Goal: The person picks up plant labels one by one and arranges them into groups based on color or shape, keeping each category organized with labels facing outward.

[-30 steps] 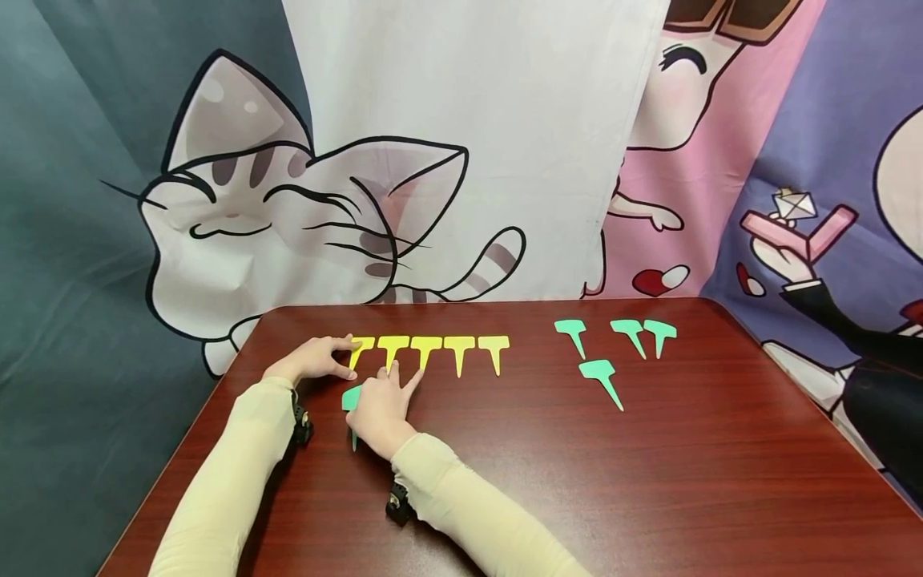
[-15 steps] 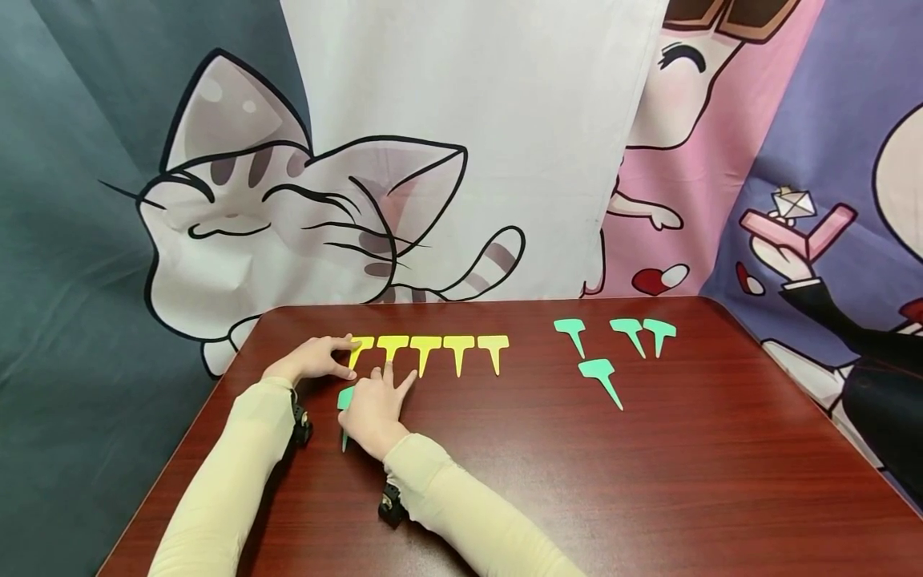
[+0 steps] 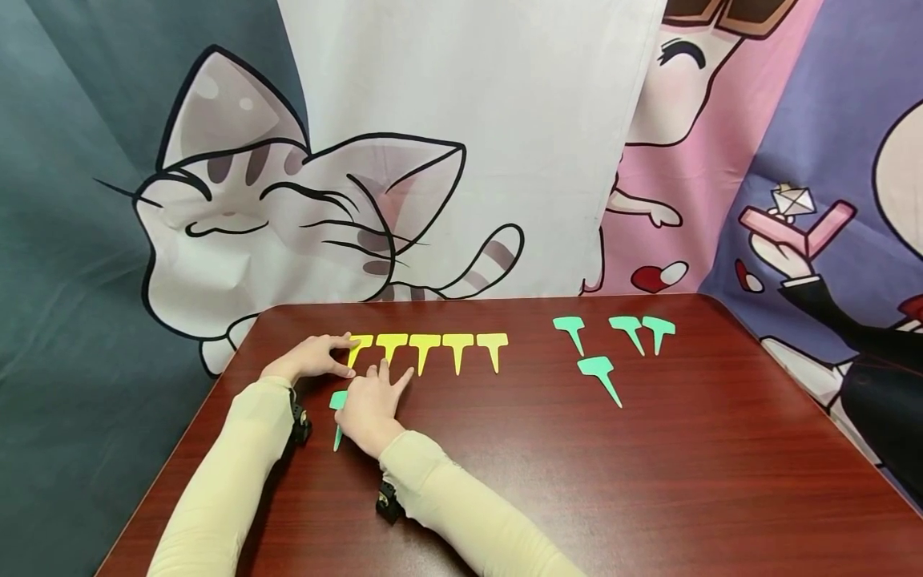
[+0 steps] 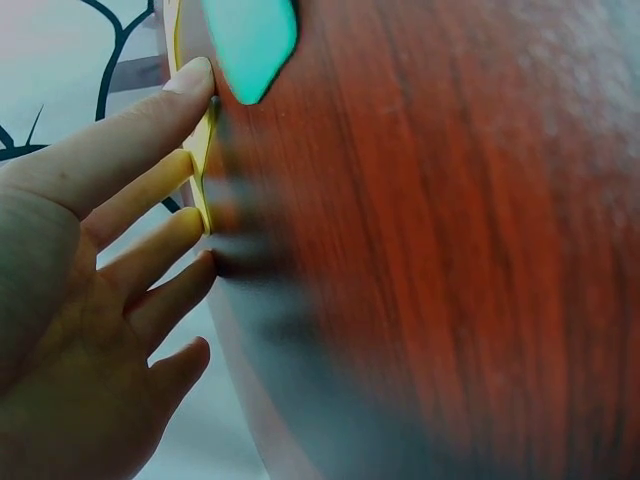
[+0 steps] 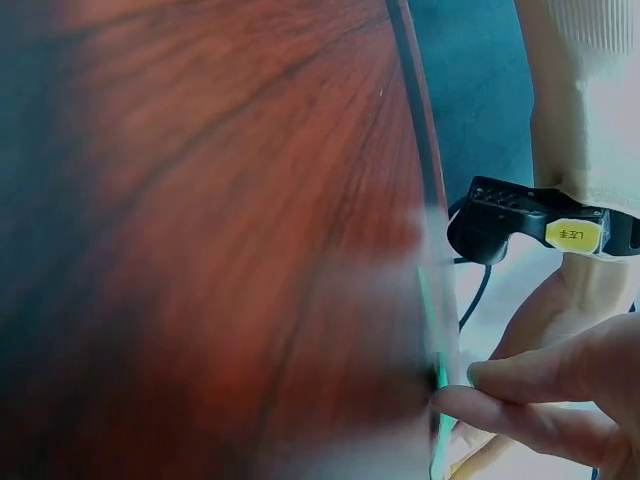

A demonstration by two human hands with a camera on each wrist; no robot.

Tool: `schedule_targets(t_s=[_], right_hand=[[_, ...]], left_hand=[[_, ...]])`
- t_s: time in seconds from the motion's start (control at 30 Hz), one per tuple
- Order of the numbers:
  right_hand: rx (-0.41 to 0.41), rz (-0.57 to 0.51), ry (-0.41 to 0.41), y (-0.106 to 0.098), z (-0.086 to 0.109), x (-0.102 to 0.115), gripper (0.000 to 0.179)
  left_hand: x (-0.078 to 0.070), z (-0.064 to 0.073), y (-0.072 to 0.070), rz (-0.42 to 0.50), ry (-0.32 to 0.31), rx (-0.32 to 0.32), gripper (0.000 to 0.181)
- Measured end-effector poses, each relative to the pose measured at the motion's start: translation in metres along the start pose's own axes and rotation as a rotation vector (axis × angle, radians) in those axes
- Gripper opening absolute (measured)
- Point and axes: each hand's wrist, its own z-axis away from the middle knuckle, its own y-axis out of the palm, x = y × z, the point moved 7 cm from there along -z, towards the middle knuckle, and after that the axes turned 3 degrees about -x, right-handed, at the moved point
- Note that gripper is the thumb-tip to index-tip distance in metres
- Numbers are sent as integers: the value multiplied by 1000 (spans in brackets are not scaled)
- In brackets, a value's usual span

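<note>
Several yellow T-shaped plant labels lie in a row near the far side of the brown table. My left hand touches the leftmost yellow label with its thumb and fingers extended; in the left wrist view they meet the edge of that yellow label. Just below the row, my right hand rests its fingertips on a green T-shaped plant label, partly covering it. In the right wrist view, thumb and forefinger lie close together at this green label, which is flat on the table.
Several more green labels lie at the far right of the table, one of them nearer than the others. Cartoon-printed cloths hang behind the table. Both wrists wear black cameras, such as the left wrist's camera.
My right hand has slid the green label a little to the left, and its stem has swung round to point down and slightly left. The left hand stays in place on the yellow label.
</note>
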Motion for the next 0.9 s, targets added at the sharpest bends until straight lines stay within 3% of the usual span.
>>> schedule_targets(t_s=[0.43,0.7,0.9], right_hand=[[-23,-22,-13,1,-3,-9,19],[-97,-53,-54,-12,1,-17,14],[-108,-98,-69,-16,-1,-27,12]], left_hand=[[-2,-1,2,6,10,1,73],[-1,0,1,14,28,-10,73],[0,-1,1,17,34,-18,73]])
